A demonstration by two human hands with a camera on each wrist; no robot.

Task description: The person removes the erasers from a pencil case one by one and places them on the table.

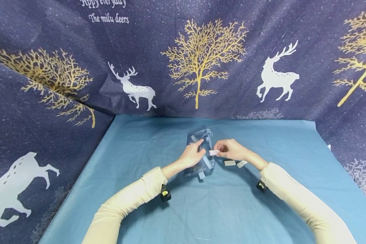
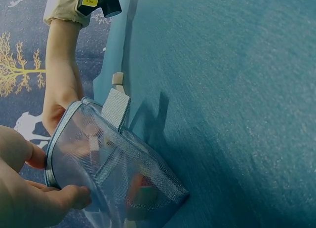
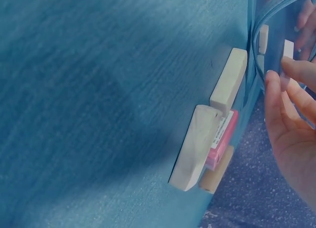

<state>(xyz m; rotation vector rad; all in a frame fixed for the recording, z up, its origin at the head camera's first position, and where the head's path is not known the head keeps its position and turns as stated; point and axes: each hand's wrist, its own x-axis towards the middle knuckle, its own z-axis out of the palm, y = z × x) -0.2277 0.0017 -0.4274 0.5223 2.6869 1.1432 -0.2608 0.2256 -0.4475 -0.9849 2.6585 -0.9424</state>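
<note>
A blue mesh zip pouch [image 2: 148, 161] stands tilted on the table, its zipped mouth spread toward the right hand. My left hand [image 1: 192, 155] grips the pouch by its mouth, thumb and fingers at the zip edge in the left wrist view. Small blocks show dimly through the mesh. Between thumb and fingertips, my right hand [image 1: 231, 149] pinches a small white eraser [image 1: 214, 153] with a pinkish band, right at the pouch mouth. In the right wrist view, part of that eraser is hidden by the fingers.
Beside the pouch, under the right hand, lie two whitish blocks [image 3: 196, 146], a pink-sleeved eraser [image 3: 226, 136] and a tan block [image 3: 217, 171]. A pale fabric tab [image 2: 116, 109] sticks out from the pouch. Blue cloth [image 1: 201, 210] covers the table; a patterned curtain [image 1: 177, 84] hangs behind.
</note>
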